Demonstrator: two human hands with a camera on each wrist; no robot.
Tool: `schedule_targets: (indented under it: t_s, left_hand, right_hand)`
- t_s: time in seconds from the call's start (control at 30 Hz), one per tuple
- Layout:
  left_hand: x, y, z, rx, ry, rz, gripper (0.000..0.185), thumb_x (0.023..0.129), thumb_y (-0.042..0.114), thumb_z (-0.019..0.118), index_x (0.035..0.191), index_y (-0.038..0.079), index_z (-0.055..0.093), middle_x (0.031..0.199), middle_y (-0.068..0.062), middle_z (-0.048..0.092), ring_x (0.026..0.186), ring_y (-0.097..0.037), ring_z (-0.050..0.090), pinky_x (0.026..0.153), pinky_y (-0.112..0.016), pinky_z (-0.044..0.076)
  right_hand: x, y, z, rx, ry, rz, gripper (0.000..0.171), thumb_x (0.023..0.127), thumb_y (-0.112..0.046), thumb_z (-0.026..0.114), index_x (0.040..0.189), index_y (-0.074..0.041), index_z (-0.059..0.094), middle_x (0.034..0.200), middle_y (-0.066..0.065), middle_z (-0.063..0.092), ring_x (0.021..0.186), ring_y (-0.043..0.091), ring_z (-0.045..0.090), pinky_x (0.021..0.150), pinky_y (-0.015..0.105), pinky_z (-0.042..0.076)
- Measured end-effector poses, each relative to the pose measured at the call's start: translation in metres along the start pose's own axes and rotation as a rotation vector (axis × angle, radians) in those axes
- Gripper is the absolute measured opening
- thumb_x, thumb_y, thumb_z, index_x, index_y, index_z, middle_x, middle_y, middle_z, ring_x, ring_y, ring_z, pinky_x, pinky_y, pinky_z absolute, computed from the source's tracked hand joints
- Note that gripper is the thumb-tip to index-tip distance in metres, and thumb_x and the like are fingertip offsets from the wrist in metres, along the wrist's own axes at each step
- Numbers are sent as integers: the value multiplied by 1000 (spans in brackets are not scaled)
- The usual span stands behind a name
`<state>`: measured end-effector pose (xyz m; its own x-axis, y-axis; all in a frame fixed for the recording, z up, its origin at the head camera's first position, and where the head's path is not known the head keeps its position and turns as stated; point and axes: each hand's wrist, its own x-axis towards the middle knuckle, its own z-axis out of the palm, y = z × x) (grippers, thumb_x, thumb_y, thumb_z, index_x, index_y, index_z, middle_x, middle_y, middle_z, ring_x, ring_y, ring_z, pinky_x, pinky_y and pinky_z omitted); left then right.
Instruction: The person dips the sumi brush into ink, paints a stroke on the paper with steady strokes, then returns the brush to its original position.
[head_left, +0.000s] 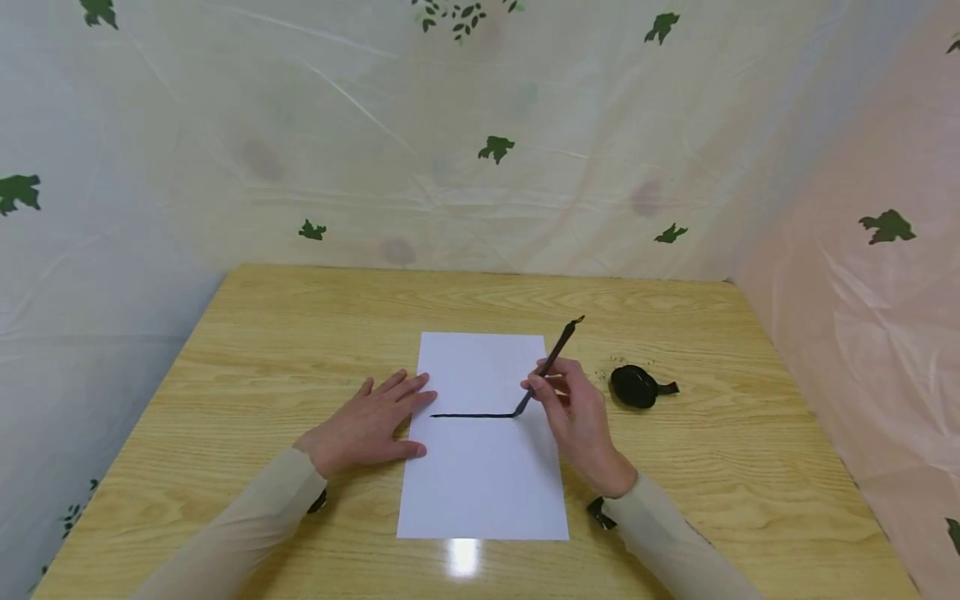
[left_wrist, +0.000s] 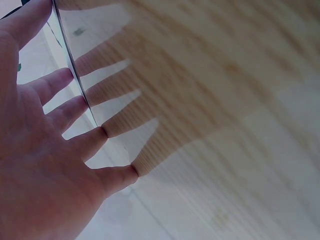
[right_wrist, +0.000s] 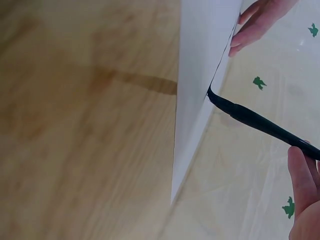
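A white sheet of paper [head_left: 480, 492] lies on the wooden table, crossed near its middle by a straight black line [head_left: 472, 415]. My right hand [head_left: 581, 421] pinches a dark ink brush [head_left: 553, 354] between thumb and fingers, its handle leaning up and to the right. In the right wrist view the bent tip of the brush [right_wrist: 250, 119] touches the paper at the line's right end. Spread flat, my left hand [head_left: 371, 425] rests at the sheet's left edge, with fingertips and thumb on the paper. The left wrist view shows its palm and outstretched fingers [left_wrist: 90, 142].
To the right of the paper sits a small black ink dish [head_left: 633, 387] with a short handle, dark specks around it. The wooden table [head_left: 750, 467] reaches back to a pale curtain [head_left: 420, 167] with green leaf shapes.
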<state>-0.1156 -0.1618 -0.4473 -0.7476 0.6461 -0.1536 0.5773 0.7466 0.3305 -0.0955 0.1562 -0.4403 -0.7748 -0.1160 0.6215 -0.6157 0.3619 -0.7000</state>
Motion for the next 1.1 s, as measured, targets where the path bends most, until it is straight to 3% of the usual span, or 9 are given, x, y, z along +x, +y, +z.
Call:
schedule_targets:
  t_s: [0.6, 1.1]
  left_hand:
    - [0, 2, -1, 9, 9, 5, 79, 95, 49, 72, 159, 13, 43, 168, -11, 31, 155, -40, 22, 114, -75, 22]
    - [0, 1, 1, 8, 8, 2, 78, 95, 49, 71, 159, 13, 43, 168, -10, 30, 155, -40, 22, 115, -74, 21]
  right_hand:
    - [-2, 1, -4, 7, 6, 33, 23, 94, 9, 67, 115, 4, 58, 101, 14, 68, 87, 28, 76, 78, 23, 59]
    - [-2, 2, -8, 10, 22, 0, 23, 93, 13, 66, 113, 7, 58, 99, 15, 68, 85, 31, 76, 77, 22, 59]
